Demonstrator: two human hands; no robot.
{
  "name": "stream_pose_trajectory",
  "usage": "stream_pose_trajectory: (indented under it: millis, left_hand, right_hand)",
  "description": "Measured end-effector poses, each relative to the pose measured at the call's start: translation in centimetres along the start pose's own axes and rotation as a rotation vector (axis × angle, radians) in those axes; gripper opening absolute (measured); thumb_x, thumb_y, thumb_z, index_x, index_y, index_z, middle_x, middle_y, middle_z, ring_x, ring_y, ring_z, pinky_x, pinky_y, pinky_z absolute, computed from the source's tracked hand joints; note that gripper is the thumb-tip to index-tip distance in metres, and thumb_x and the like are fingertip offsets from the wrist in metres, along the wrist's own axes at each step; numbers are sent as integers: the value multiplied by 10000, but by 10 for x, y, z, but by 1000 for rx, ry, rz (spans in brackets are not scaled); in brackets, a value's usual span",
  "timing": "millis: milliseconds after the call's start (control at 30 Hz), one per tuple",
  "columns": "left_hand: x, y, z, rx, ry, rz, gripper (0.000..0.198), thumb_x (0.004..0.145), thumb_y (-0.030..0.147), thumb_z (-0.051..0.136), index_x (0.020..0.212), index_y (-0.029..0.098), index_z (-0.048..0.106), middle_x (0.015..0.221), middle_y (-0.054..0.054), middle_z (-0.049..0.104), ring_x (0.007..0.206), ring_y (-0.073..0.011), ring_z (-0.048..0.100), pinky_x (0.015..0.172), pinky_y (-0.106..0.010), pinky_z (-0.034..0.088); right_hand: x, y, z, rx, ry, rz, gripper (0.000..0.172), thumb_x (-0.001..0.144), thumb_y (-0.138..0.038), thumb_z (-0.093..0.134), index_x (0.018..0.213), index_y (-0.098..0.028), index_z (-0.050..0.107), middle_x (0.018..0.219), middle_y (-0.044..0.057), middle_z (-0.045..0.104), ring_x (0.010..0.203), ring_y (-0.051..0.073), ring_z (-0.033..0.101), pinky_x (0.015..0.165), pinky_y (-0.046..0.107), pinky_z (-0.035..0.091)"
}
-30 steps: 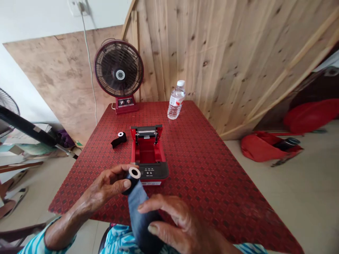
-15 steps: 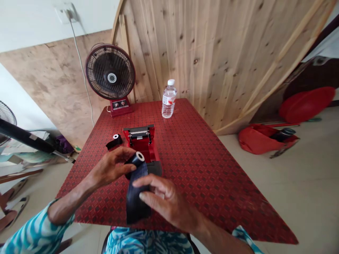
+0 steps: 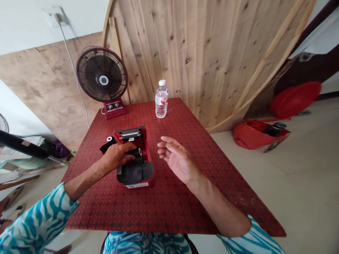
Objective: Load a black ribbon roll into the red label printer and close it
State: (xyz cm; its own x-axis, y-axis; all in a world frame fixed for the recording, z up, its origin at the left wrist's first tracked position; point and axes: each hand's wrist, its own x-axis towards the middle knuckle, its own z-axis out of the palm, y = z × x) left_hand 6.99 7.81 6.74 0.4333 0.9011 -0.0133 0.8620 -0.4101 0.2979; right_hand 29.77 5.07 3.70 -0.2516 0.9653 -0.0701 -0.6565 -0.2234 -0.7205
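A red and black printer (image 3: 148, 170) stands on the table with its lid raised toward the back. My left hand (image 3: 116, 153) reaches into its bay, thumb and fingers around a roll of black ribbon (image 3: 137, 153) with a white core. A loose stretch of this ribbon lies over the printer's dark front part. My right hand (image 3: 177, 158) is held just right of the printer, palm turned inward, with fingers extended and nothing in it. Behind my left hand sits a second black roll (image 3: 109, 139) with a white core, partly unwound.
A dark red fan (image 3: 103, 80) and a clear water bottle (image 3: 161, 100) stand toward the back of the patterned red table (image 3: 185, 208). Wooden boards (image 3: 190, 53) rise behind it. On the floor to the right are a red bag (image 3: 245, 135) and a red round object (image 3: 296, 98).
My left hand has lowered the ribbon roll into the printer's bay. My right hand has let go of the ribbon's loose end and moved up and right. The view has shifted slightly.
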Motion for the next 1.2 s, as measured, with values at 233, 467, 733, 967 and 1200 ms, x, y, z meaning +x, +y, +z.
stream_pose_trajectory:
  millis: [233,467,733,967,1200]
  left_hand:
    - [12,6,8,260,-185,-53,312,822,222,660,1133,237,659,1092,-75,725,1006,-296,681,840,-374,515]
    - [20,-6,6,118,-244,99,271,865,234,608,1127,226,677,1154,-69,710,1075,-263,658,919,-358,497]
    - [-58,2,-13,-206,75,220,442,864,465,621,1214,197,616,1155,-94,696,1040,-229,665,872,-323,536]
    - [-70,9,14,-82,353,322,125,934,189,536,1002,182,641,912,-41,727,839,-150,684,775,-265,525]
    - [-86,32,17,56,450,429,114,918,142,547,963,170,648,960,-58,711,867,-173,658,806,-326,485]
  right_hand:
    - [21,29,-50,21,267,-58,340,560,-298,816,875,-246,697,764,-36,715,658,103,631,605,221,460]
    - [19,58,-62,-221,217,-95,280,669,-362,718,910,-227,676,787,3,699,667,139,612,641,285,456]
    - [16,59,-63,-488,77,-109,242,767,-381,629,955,-233,673,829,15,691,718,151,615,705,314,478]
    - [15,62,-62,-541,69,-139,232,788,-369,608,964,-233,674,843,15,687,737,151,620,726,314,481]
    - [16,65,-63,-563,99,-155,246,774,-375,602,962,-227,660,846,17,686,729,154,624,709,313,475]
